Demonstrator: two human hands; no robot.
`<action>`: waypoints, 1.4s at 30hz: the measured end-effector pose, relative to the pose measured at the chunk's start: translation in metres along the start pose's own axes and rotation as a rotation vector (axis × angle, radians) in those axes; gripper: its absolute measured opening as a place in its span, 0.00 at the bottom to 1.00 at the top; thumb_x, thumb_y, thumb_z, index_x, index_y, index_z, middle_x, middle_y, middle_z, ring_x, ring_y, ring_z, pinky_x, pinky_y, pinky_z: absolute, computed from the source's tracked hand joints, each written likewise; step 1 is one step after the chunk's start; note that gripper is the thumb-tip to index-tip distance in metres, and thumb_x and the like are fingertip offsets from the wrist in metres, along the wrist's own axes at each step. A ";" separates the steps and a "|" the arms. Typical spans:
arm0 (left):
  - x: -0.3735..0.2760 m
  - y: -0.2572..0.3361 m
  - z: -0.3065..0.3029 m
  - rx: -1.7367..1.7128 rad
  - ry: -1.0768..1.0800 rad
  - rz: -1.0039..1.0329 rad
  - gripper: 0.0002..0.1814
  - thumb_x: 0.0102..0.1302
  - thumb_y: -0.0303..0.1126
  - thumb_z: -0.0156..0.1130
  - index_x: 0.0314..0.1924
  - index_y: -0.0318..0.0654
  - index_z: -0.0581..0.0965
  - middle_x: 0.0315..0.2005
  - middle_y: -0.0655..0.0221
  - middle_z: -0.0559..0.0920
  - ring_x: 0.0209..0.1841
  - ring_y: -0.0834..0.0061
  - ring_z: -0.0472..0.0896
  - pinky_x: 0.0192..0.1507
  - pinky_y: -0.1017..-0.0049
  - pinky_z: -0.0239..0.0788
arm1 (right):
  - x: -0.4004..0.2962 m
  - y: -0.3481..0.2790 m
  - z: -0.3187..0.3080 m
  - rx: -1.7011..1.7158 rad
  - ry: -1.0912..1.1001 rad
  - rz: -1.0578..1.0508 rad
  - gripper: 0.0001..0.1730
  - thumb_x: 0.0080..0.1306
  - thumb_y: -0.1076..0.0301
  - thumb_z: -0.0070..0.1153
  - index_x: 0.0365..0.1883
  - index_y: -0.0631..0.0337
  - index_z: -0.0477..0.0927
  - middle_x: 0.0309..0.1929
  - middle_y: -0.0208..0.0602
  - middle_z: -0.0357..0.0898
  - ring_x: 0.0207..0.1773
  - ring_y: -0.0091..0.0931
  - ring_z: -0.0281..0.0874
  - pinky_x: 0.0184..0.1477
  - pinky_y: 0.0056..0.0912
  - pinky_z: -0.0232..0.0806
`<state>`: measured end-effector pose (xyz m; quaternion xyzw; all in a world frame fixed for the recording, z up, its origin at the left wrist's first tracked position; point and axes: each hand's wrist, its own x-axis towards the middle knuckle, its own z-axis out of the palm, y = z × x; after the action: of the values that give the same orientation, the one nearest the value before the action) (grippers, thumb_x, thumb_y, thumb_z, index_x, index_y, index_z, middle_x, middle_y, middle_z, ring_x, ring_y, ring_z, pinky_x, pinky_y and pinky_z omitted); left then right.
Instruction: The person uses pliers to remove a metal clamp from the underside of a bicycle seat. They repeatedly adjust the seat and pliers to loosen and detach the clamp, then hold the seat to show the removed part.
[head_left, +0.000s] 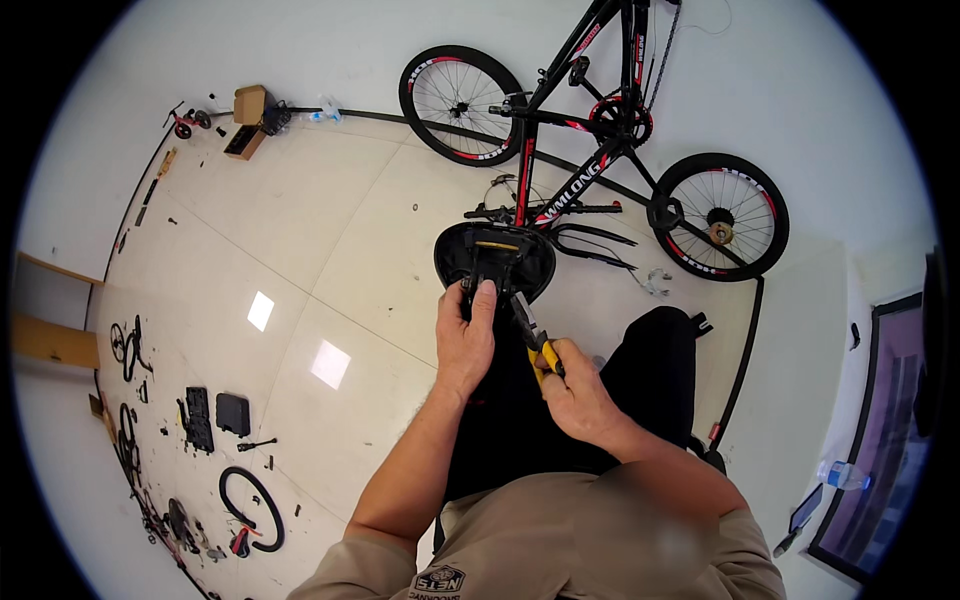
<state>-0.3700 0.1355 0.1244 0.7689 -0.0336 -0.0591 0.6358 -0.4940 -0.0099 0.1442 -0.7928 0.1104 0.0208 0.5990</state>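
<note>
Upside down in front of me is a black bicycle saddle (452, 255), its underside and seat clamp facing up. My left hand (469, 337) grips the saddle at its clamp and rails, thumb on top. In my right hand (581, 394) are pliers (529, 324) with yellow and black handles. Their jaws point at the right side of the saddle's clamp; whether they touch it I cannot tell. Fingers of my left hand hide part of the clamp.
A black and red bicycle frame (577, 187) leans by the wall beyond the saddle, near two wheels (720, 217). A fork (596, 236) and handlebar lie close to it. On the left floor are a tool case (198, 420), a tyre (277, 517) and scattered parts. An opened cardboard box (250, 105) stands further back.
</note>
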 end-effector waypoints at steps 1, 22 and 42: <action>-0.001 -0.001 0.001 -0.047 -0.003 -0.026 0.23 0.80 0.48 0.60 0.54 0.32 0.80 0.47 0.60 0.81 0.49 0.70 0.78 0.55 0.71 0.70 | 0.000 -0.001 0.007 0.068 0.015 0.047 0.14 0.66 0.80 0.48 0.50 0.71 0.72 0.40 0.53 0.78 0.44 0.45 0.79 0.52 0.44 0.71; -0.014 0.000 0.009 0.140 0.019 0.006 0.32 0.79 0.52 0.60 0.67 0.32 0.73 0.59 0.47 0.74 0.62 0.53 0.77 0.66 0.62 0.68 | 0.010 0.007 0.029 -0.089 0.152 -0.160 0.23 0.64 0.80 0.49 0.57 0.76 0.66 0.49 0.64 0.69 0.50 0.56 0.73 0.55 0.53 0.68; -0.023 -0.001 0.019 0.078 0.084 0.122 0.27 0.78 0.47 0.62 0.65 0.32 0.74 0.59 0.48 0.72 0.61 0.54 0.75 0.66 0.61 0.67 | 0.019 -0.018 0.016 0.156 0.041 0.294 0.31 0.62 0.75 0.54 0.64 0.76 0.70 0.47 0.54 0.77 0.49 0.39 0.77 0.54 0.41 0.71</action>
<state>-0.3949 0.1200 0.1214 0.7914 -0.0557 0.0134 0.6087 -0.4698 0.0072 0.1529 -0.7194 0.2386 0.0832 0.6470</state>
